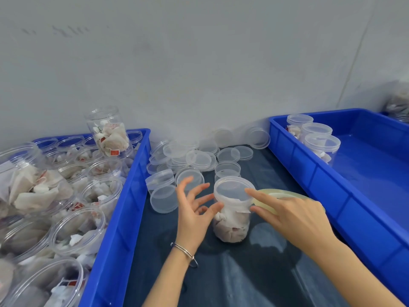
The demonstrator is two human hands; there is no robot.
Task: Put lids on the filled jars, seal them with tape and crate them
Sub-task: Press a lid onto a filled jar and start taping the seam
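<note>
A clear jar [231, 226] packed with white tea bags stands on the dark table mat, a clear lid [232, 189] on top. My left hand [194, 209] hovers at its left with fingers spread, thumb tip at the jar's side. My right hand [294, 216] reaches in from the right, its index finger lying on the lid and its thumb against the jar under the rim. A yellowish tape roll [280, 192] hangs tilted at lid height under this hand, held by fingers that are hidden from view.
A blue crate [124, 207] on the left holds several open filled jars [77, 227]. A second blue crate [309, 173] on the right holds three lidded jars [321, 142] at its far corner. Several loose lids [199, 158] lie piled behind the jar, near the wall.
</note>
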